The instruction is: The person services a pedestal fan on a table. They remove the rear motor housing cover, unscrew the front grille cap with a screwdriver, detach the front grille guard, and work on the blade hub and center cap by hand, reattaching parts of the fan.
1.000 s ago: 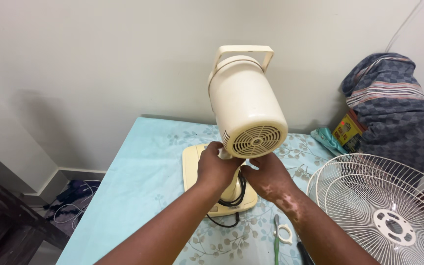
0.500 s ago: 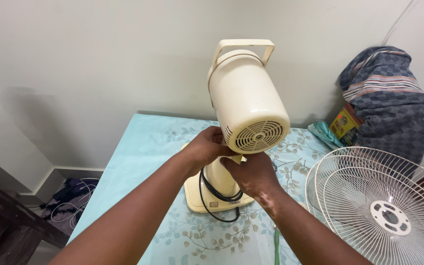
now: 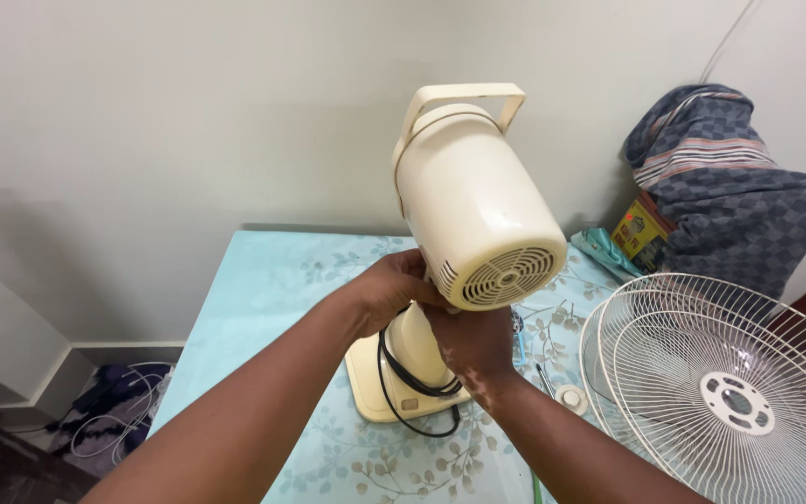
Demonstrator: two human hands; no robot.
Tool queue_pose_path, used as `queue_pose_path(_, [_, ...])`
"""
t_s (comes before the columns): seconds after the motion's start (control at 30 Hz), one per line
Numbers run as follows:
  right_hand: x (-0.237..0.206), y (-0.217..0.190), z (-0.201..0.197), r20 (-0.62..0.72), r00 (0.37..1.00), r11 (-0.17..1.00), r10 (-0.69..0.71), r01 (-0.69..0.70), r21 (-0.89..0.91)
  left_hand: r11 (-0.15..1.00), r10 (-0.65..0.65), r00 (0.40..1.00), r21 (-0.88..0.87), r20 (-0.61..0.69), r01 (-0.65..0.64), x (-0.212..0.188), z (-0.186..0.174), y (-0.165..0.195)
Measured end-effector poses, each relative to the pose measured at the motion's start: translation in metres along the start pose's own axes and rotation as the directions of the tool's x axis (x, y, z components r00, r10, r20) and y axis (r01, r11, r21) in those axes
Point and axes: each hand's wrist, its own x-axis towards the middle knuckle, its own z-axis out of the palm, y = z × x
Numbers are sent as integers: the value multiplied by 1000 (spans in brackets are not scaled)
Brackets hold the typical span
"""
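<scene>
A cream table fan body [image 3: 478,215], without its grille or blades, stands upright on its base [image 3: 377,381] on a light blue floral tablecloth [image 3: 263,280]. Its vented motor housing faces me and a carry handle [image 3: 464,93] tops it. My left hand [image 3: 394,287] grips the neck just under the housing from the left. From below, my right hand [image 3: 470,345] wraps around the same neck. A black power cord [image 3: 403,383] is coiled around the stand.
Two white wire fan grilles [image 3: 729,383] lie stacked at the right. A small white cap [image 3: 571,398] and thin tools lie beside them. A blue patterned cloth bundle [image 3: 729,177] and a yellow box [image 3: 638,233] sit at the back right. Cables lie on the floor [image 3: 114,420] at the left.
The fan has shifted slightly right and closer on the table. My left hand has risen from the stand to the neck under the housing; my right hand stays around the neck.
</scene>
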Motion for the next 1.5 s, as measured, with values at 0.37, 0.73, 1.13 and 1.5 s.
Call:
queue_pose_path(0.37, [24,29,-17,97,995,991,26,-38,125,980,134,979,-127,-151,-153,15,-5,-16])
queue_pose_path(0.73, [95,33,-57,600,799,999,32,-30,-13,867,499,810,156,-310,-474,-7,16,21])
queue_pose_path(1.13, [125,12,-57,711,686,987,157,-130,-93,875,482,504,425,-717,-233,-16,64,4])
queue_pose_path(1.5, [128,38,-40,728,676,989,114,-150,-15,887,408,439,461,-801,15,2,76,-8])
